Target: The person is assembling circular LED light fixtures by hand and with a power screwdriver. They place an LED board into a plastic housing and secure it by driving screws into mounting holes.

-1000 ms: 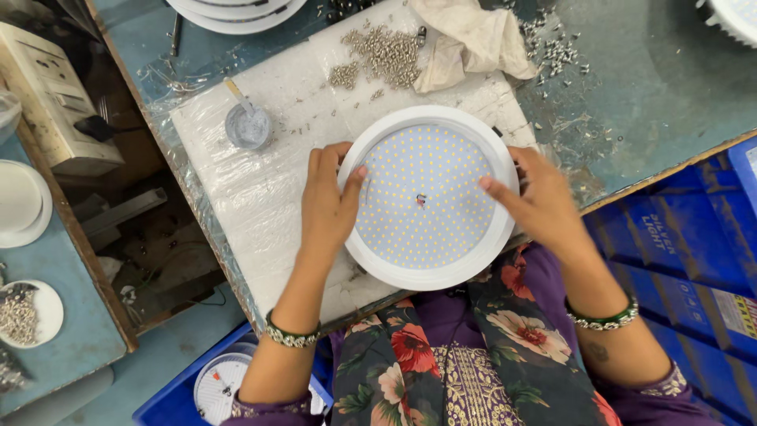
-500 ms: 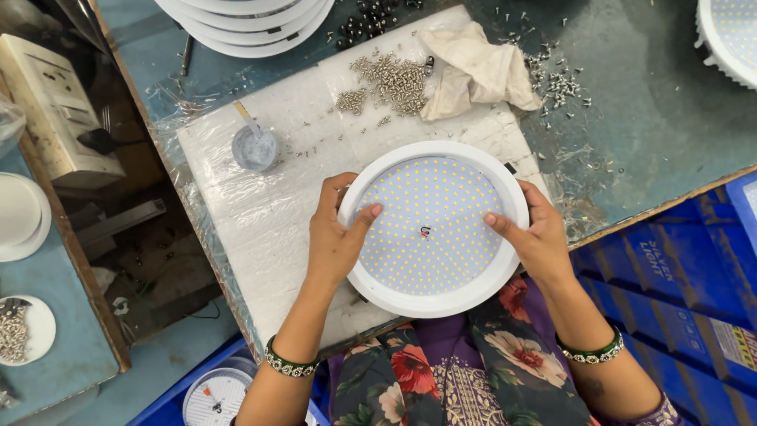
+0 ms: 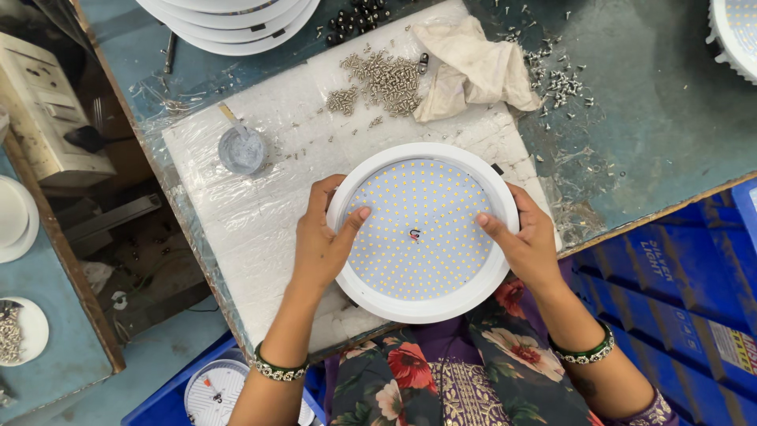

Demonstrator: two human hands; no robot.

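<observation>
Round LED panel light [image 3: 423, 231]: white rim, flat disc face dotted with a grid of small yellow LED chips, small dark mark with red at centre. Lies flat, face up, on the white plastic-wrapped foam pad [image 3: 260, 213], near its front edge.

Head camera, straight down, close overhead
</observation>
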